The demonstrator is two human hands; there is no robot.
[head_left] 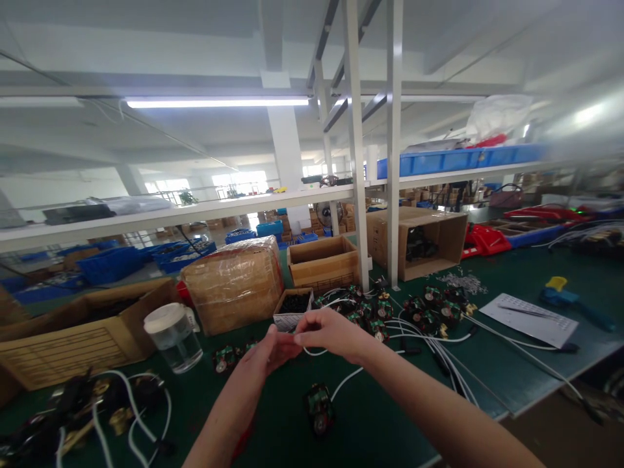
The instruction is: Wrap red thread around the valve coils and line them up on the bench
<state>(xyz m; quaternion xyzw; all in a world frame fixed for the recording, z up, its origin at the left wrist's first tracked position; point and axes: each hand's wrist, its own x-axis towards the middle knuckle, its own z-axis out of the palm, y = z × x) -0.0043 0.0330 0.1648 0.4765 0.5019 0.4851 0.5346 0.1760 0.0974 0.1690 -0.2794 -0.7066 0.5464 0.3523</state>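
Observation:
My left hand [276, 350] and my right hand [331, 330] meet above the green bench, fingertips together. Both are closed in a pinch; whatever lies between the fingers is too small or hidden to name. Just beyond them stands a small box [294, 304] of black parts. Nearer to me, below the hands, lies a black assembly with a green circuit board [320, 409] and a white cable. Similar board assemblies [377, 312] with white cables are heaped to the right of my right hand, and another board assembly [225, 359] sits left of my left hand.
A clear jug with a white lid [175, 338] stands at left, near a taped carton [234, 283] and an open carton [131, 325]. Shelf posts [358, 195] rise behind the bench. Tweezers [529, 312] lie on a white sheet [531, 328] at right, beside a blue-and-yellow tool [575, 304].

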